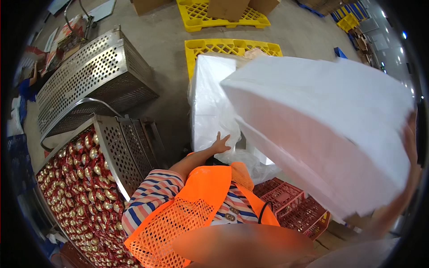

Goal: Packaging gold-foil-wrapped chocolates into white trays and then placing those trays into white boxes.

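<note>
A large white foam box (321, 94) fills the right side, tilted and slightly smeared by motion. My right hand (410, 134) grips its far right edge; the fingers are partly hidden and blurred. My left hand (220, 144) is stretched forward with fingers spread. It is touching or just above clear plastic film (228, 118), beside a stack of white foam blocks or boxes (205, 107) wrapped in that film. The stack stands on a yellow plastic pallet (192, 47).
At left, a perforated metal bin (120, 147) is full of gold-coloured round items in red netting (85, 192). Another perforated metal bin (85, 71) lies behind it. Red plastic crates (286, 196) sit near my right side. A second yellow pallet (192, 18) carries cardboard boxes (227, 9).
</note>
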`<move>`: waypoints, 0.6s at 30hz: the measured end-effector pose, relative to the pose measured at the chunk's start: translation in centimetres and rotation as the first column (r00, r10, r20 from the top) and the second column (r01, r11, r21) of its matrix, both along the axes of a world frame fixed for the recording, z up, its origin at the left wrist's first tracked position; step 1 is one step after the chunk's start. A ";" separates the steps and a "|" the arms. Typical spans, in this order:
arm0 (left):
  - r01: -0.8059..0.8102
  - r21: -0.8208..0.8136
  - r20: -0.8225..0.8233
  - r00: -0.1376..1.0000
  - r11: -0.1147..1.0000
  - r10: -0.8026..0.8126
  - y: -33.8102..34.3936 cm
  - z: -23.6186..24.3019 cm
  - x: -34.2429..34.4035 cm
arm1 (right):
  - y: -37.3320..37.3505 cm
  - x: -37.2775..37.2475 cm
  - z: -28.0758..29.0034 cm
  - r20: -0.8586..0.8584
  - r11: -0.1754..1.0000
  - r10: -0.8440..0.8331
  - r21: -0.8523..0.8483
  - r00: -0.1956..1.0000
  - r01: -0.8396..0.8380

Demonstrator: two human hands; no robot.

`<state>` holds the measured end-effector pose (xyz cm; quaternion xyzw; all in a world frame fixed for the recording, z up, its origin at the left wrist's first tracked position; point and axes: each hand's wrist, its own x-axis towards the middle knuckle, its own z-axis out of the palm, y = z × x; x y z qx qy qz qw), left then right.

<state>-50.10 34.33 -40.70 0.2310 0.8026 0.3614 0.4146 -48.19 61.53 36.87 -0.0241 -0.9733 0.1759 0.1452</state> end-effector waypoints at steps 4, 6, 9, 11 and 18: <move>-0.103 -0.044 -0.039 0.994 0.994 0.102 -2.7 -0.7 1.5 | -9.3 -14.5 -17.5 0.051 0.874 0.483 0.037 0.874 -0.485; -0.160 -0.049 -0.062 0.986 0.986 0.157 -4.1 -0.3 0.9 | -14.7 -19.0 -20.0 -0.105 0.802 0.596 0.108 0.796 -0.587; -0.067 0.057 -0.022 0.997 0.996 0.068 -8.1 2.0 -2.0 | -19.9 -23.7 -23.6 -0.162 0.688 0.724 0.102 0.670 -0.719; -0.487 0.200 0.395 0.834 0.850 0.385 -11.1 10.7 -5.0 | -23.3 -25.1 -25.2 -0.105 0.721 0.690 0.188 0.716 -0.668; -0.373 0.925 0.000 0.200 0.076 0.980 -15.8 43.1 -12.5 | -29.4 -27.4 -23.8 0.129 0.678 0.714 0.117 0.688 -0.725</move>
